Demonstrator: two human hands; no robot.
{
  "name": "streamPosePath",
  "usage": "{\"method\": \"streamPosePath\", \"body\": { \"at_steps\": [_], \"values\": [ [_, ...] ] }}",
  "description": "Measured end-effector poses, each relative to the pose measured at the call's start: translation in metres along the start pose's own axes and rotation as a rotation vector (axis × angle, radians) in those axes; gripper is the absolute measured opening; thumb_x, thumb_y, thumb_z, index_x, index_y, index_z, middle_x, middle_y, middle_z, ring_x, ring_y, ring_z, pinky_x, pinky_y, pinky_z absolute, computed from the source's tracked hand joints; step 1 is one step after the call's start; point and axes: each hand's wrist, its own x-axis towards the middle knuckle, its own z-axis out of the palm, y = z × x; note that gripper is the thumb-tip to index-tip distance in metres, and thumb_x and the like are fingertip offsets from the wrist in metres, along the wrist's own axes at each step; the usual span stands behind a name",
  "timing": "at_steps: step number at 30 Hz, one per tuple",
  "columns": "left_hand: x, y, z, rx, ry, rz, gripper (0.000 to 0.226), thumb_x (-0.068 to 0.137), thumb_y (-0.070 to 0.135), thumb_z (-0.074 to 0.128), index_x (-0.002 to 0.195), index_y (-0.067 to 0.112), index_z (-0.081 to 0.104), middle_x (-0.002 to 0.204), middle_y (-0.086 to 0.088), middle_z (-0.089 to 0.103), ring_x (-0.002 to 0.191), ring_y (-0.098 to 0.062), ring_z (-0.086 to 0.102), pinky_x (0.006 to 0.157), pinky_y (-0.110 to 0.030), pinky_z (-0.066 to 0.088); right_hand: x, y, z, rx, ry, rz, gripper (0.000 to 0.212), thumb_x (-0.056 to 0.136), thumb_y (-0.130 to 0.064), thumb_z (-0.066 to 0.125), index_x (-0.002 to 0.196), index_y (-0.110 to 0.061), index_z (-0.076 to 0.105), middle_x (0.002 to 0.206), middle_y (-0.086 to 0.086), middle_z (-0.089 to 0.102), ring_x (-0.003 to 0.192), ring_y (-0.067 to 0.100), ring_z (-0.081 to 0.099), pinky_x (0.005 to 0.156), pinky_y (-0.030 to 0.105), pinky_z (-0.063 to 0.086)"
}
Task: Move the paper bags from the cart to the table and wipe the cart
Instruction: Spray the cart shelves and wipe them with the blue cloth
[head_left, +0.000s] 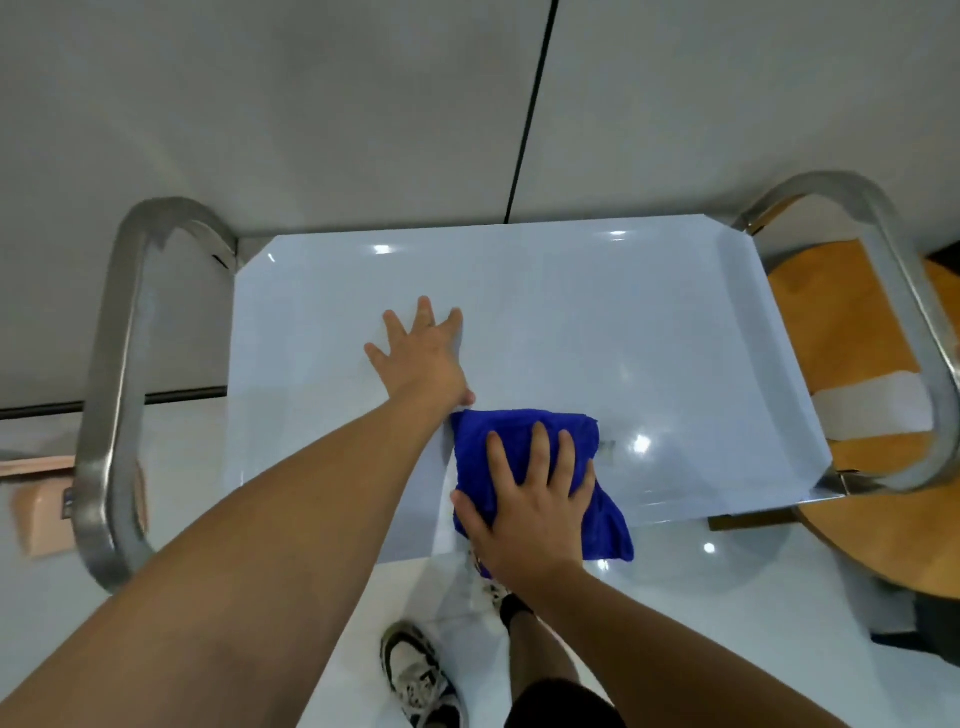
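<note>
The cart's pale glossy top (597, 322) fills the middle of the head view, with no bags on it. My left hand (421, 353) lies flat on the top near its centre, fingers spread. My right hand (535, 499) presses a folded blue cloth (519, 436) against the top at its near edge, fingers straight over it. Part of the cloth hangs past the edge. A brown paper bag (841, 332) lies to the right, beyond the cart's right handle.
Steel tube handles curve up at the cart's left end (114, 384) and right end (904, 322). A round wooden table (883, 535) stands at the right. A grey wall is right behind the cart. My feet (415, 675) are on the white floor below.
</note>
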Motion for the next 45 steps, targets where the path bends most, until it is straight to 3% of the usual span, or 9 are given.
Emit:
{"method": "streamPosePath", "body": {
  "at_steps": [4, 9, 13, 18, 24, 29, 35, 41, 45],
  "values": [
    [0.001, -0.022, -0.008, -0.051, -0.037, 0.066, 0.107, 0.079, 0.057, 0.078, 0.158, 0.046, 0.007, 0.168, 0.012, -0.008, 0.155, -0.028, -0.005, 0.118, -0.056, 0.019, 0.016, 0.003, -0.003, -0.018, 0.005, -0.054, 0.077, 0.088, -0.079, 0.035, 0.150, -0.033, 0.034, 0.157, 0.021, 0.034, 0.143, 0.050, 0.027, 0.105, 0.073, 0.029],
    [0.001, -0.051, -0.017, -0.330, 0.033, 0.006, 0.085, 0.087, 0.015, 0.072, 0.158, 0.033, 0.028, 0.168, 0.007, 0.015, 0.153, -0.018, 0.017, 0.121, -0.040, 0.023, 0.025, 0.002, -0.003, -0.013, 0.014, -0.125, 0.078, 0.087, -0.077, 0.041, 0.149, -0.029, 0.038, 0.155, 0.024, 0.034, 0.142, 0.053, 0.026, 0.105, 0.076, 0.027],
    [-0.013, -0.079, -0.016, -0.255, 0.090, -0.066, 0.099, 0.081, 0.028, 0.082, 0.159, 0.029, 0.022, 0.167, -0.003, 0.015, 0.153, -0.027, 0.015, 0.119, -0.039, 0.024, 0.067, -0.009, -0.011, -0.018, 0.049, -0.256, 0.079, 0.086, -0.075, 0.044, 0.150, -0.030, 0.040, 0.156, 0.023, 0.033, 0.142, 0.052, 0.025, 0.107, 0.076, 0.023],
    [-0.021, -0.094, 0.007, -0.277, 0.094, -0.107, 0.094, 0.087, 0.033, 0.077, 0.160, 0.025, 0.019, 0.170, -0.003, 0.002, 0.155, -0.029, -0.003, 0.126, -0.046, 0.014, 0.122, -0.029, -0.019, -0.036, 0.086, -0.362, 0.079, 0.087, -0.076, 0.041, 0.151, -0.030, 0.038, 0.156, 0.023, 0.033, 0.142, 0.051, 0.025, 0.107, 0.075, 0.024],
    [-0.013, -0.100, 0.004, -0.311, 0.092, -0.138, 0.096, 0.082, 0.034, 0.082, 0.159, 0.031, 0.025, 0.169, 0.002, 0.006, 0.156, -0.023, -0.001, 0.125, -0.039, 0.010, 0.214, -0.084, -0.031, 0.023, 0.105, -0.339, 0.079, 0.090, -0.075, 0.037, 0.154, -0.031, 0.027, 0.160, 0.019, 0.023, 0.146, 0.049, 0.019, 0.111, 0.073, 0.019],
    [-0.009, -0.101, -0.002, -0.258, 0.072, -0.146, 0.099, 0.077, 0.038, 0.084, 0.157, 0.035, 0.027, 0.169, 0.004, 0.009, 0.156, -0.022, 0.002, 0.120, -0.040, 0.024, 0.262, -0.128, -0.035, 0.007, 0.171, -0.239, 0.072, 0.092, -0.072, 0.034, 0.150, -0.029, 0.033, 0.155, 0.025, 0.030, 0.142, 0.052, 0.024, 0.108, 0.074, 0.020],
    [-0.013, -0.097, -0.005, -0.240, 0.038, -0.146, 0.096, 0.081, 0.037, 0.081, 0.158, 0.036, 0.023, 0.169, 0.004, 0.006, 0.156, -0.023, 0.000, 0.120, -0.041, 0.021, 0.257, -0.123, -0.034, -0.001, 0.240, -0.245, 0.067, 0.093, -0.069, 0.036, 0.145, -0.027, 0.041, 0.150, 0.025, 0.040, 0.138, 0.051, 0.034, 0.107, 0.072, 0.024],
    [-0.017, -0.101, 0.004, -0.405, 0.148, -0.171, 0.108, 0.072, 0.033, 0.090, 0.159, 0.030, 0.025, 0.168, 0.007, 0.014, 0.156, -0.017, 0.003, 0.122, -0.041, 0.023, 0.213, -0.096, -0.040, -0.024, 0.067, -0.328, 0.070, 0.096, -0.068, 0.031, 0.157, -0.033, 0.022, 0.163, 0.016, 0.019, 0.149, 0.043, 0.013, 0.116, 0.066, 0.013],
    [-0.022, -0.103, 0.004, -0.489, 0.179, -0.171, 0.112, 0.073, 0.033, 0.089, 0.160, 0.022, 0.020, 0.168, 0.007, 0.014, 0.156, -0.016, 0.003, 0.124, -0.042, 0.020, 0.134, -0.062, -0.024, -0.017, 0.052, -0.351, 0.068, 0.095, -0.067, 0.036, 0.153, -0.033, 0.034, 0.158, 0.018, 0.032, 0.145, 0.044, 0.025, 0.112, 0.068, 0.024]
  ]
}}
